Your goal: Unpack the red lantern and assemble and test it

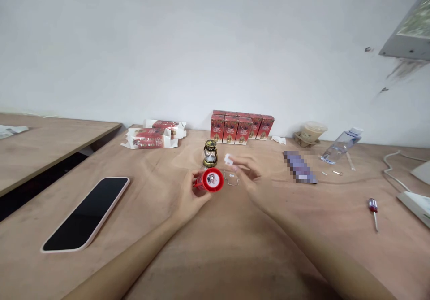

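Note:
My left hand (pixel 190 197) is wrapped round a red lantern (pixel 214 180), whose round base faces up toward me. Small metallic parts show in the white middle of that base. Just to the right, my right hand (pixel 247 172) pinches a small white piece (pixel 228 159) between thumb and fingertips, apart from the red lantern. Behind the red lantern a bronze-coloured lantern (pixel 210 153) stands upright. On the table below my right fingers lies a thin outlined shape (pixel 231 179).
Red boxes (pixel 230 127) stand by the wall, with opened boxes (pixel 151 138) to their left. A phone (pixel 86 215) lies at left. At right are a blurred purple item (pixel 300 167), a cup (pixel 311 132), a bottle (pixel 341 146) and a screwdriver (pixel 373 206).

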Available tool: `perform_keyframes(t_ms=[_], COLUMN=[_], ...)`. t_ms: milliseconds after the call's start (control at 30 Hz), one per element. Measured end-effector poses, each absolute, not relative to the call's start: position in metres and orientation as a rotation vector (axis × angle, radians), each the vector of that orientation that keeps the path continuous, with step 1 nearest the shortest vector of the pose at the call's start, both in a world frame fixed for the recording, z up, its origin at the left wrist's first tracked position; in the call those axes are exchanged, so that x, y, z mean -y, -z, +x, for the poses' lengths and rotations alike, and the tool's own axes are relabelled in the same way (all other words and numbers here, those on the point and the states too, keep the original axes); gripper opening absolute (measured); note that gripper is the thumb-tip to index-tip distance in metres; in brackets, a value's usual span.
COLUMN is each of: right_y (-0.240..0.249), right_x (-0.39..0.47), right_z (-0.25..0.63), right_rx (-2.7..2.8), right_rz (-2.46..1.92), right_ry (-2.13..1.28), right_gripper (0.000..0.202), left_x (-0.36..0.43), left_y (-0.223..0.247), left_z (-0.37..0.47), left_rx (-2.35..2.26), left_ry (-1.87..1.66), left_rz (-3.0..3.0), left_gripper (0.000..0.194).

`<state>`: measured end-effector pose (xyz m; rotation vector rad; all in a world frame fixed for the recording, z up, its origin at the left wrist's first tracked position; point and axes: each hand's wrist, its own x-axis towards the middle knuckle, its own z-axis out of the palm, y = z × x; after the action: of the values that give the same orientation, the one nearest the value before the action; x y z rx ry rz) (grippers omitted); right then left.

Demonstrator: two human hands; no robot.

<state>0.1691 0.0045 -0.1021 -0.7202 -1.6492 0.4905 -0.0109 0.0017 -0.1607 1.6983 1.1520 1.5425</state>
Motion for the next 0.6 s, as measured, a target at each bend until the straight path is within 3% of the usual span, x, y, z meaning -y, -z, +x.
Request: perform_keyframes(t_ms=[200, 600], right_y=[0.108, 0.118], right_x=[0.013, 0.007], right_z=[0.159, 0.160], right_rx=[1.966, 2.039], right_rz=[-0.580, -0.494], right_ry=[-0.029, 0.338], right_gripper=[0.016, 0.015], left_x=[-0.002, -0.001], left_y=[0.163, 0.164], left_z=[-0.013, -0.013], left_rx=[-1.087, -1.060], left_ry=[-1.579, -1.567], left_rz=[1.811, 1.883], left_gripper=[0.037, 0.037])
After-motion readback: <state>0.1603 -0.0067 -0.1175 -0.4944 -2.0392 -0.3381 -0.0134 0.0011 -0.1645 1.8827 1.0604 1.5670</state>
